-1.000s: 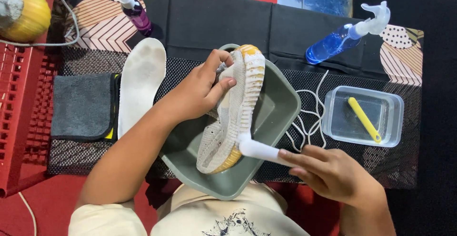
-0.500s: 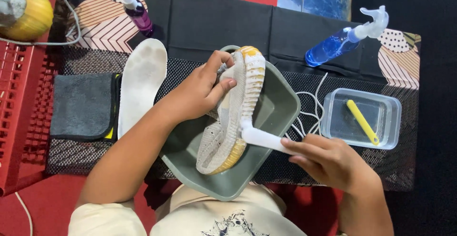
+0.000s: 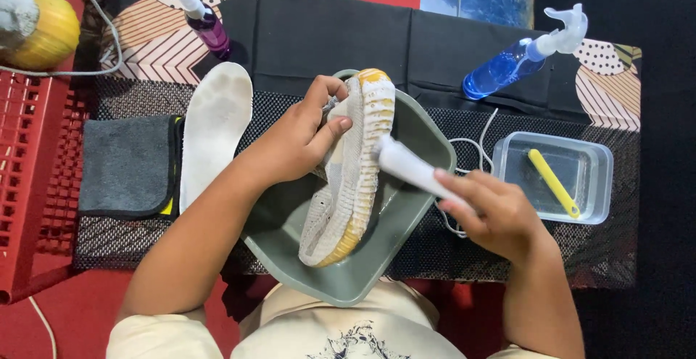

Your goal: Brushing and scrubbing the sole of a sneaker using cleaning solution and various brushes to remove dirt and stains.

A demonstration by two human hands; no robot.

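A grey knit sneaker with a ribbed white and yellow sole (image 3: 353, 178) lies on its side over a grey-green basin (image 3: 406, 218). My left hand (image 3: 301, 138) grips the sneaker's upper near the toe end. My right hand (image 3: 493, 210) holds a white brush handle (image 3: 409, 169), whose head presses against the upper part of the sole.
A white insole (image 3: 214, 127) and a folded grey cloth (image 3: 130, 165) lie left of the basin. A clear tub of water with a yellow brush (image 3: 554, 181), white laces (image 3: 471, 152), a blue spray bottle (image 3: 518, 58) and a purple bottle (image 3: 204, 20) sit around. A red crate (image 3: 32, 185) stands at left.
My right hand has moved the brush up along the sole, from near the heel end toward the toe end. My left hand keeps its hold on the sneaker.
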